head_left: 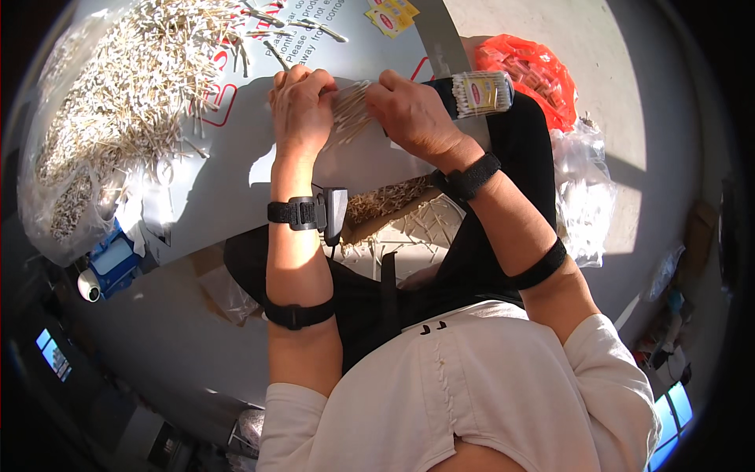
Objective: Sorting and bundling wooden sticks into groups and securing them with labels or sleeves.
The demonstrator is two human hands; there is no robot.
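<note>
Between my two hands lies a loose bundle of cotton swabs (351,112), low over the grey board (236,169). My left hand (303,106) is closed at the bundle's left end, its fingers curled down and partly hidden. The right end meets my right hand (409,114), closed with thumb and fingers pinched on the swabs. Just right of that hand, a filled pack of cotton swabs (481,93) with a yellow label rests by my knee. To the left spreads a large heap of loose cotton swabs (118,94), partly in a clear plastic bag (43,189).
Small yellow labels (391,17) lie at the board's far edge. On the floor to the right stand a red plastic bag (527,75) of packs and a clear bag (583,197). Fallen swabs (417,232) lie below the board. A blue-and-white object (110,263) sits at the left corner.
</note>
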